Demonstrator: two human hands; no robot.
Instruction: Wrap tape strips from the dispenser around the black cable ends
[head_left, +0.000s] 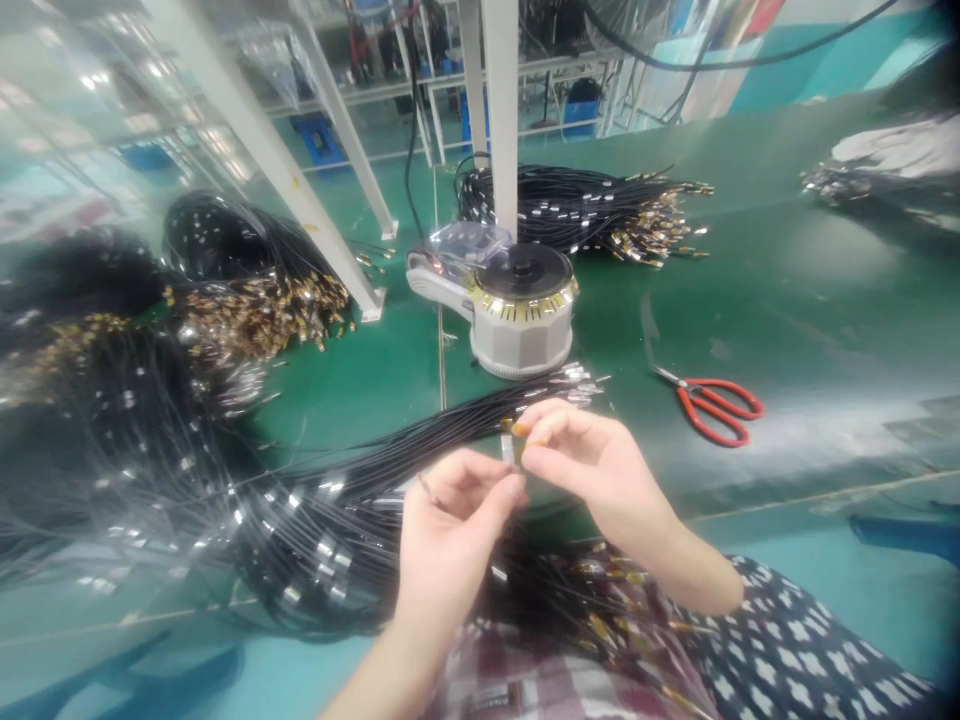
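Note:
My left hand [457, 530] is closed in a pinch around a black cable whose small silver-white connector [508, 450] sticks up past the thumb and forefinger. Close beside it, my right hand [581, 450] has thumb and fingers drawn together. Yellow-orange shows at its fingertips; whether that is tape or the nails I cannot tell. Just beyond the hands lies a bundle of black cables [450, 428] with silver ends pointing right. A round tape dispenser [521, 335] stands behind it, short yellow strips around its black wheel. More black cables [555, 585] with yellowish ends lie across my lap.
Red-handled scissors [720, 408] lie on the green table [787, 300] to the right. Cable heaps [247, 310] cover the left side, and another bundle [585, 205] lies behind the dispenser. White metal posts [504, 120] rise from the table. A whitish cloth-like item [904, 148] is far right.

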